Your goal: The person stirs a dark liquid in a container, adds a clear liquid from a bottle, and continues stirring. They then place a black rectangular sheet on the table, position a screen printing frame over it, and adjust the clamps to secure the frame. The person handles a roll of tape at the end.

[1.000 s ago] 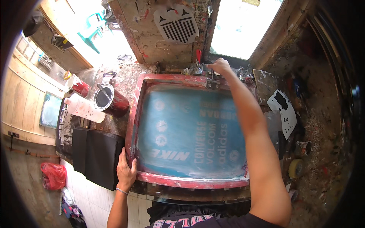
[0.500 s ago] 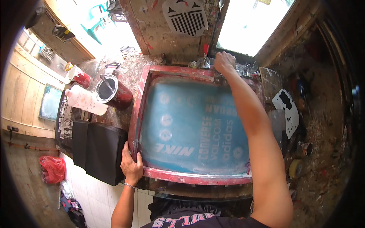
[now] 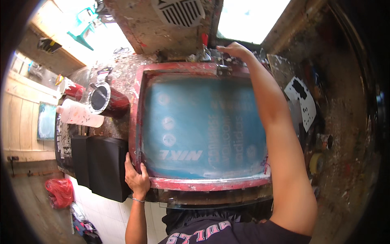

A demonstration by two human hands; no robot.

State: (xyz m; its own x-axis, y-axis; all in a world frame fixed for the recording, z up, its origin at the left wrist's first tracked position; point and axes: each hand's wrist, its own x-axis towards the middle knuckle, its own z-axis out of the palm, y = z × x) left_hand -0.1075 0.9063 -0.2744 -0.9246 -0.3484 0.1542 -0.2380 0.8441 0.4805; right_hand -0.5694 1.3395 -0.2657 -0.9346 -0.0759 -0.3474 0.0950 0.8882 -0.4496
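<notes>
A screen printing frame (image 3: 136,122) with reddish, paint-stained wooden bars lies in front of me, its blue mesh (image 3: 183,130) carrying pale lettering and round marks. My left hand (image 3: 137,179) holds its near left corner, thumb over the bar and fingers along the outer side. Beyond the far bar is my right hand (image 3: 235,49), its fingers stretched to the left above small cluttered items by the window ledge; nothing shows in it. A metal hinge clamp (image 3: 223,70) sits on the far bar, just nearer than that hand. My right forearm covers the frame's right side.
Left of the frame are a stack of black sheets (image 3: 106,164), a pinkish-white plastic bottle (image 3: 81,114), an open tub of dark ink (image 3: 118,102) and a red can (image 3: 74,89). On the right are a white cut stencil (image 3: 304,101) and a tape roll (image 3: 316,163).
My right hand has gone from a fist to stretched fingers and reaches slightly farther back. The left hand keeps its place on the frame's corner. The whole view has shifted.
</notes>
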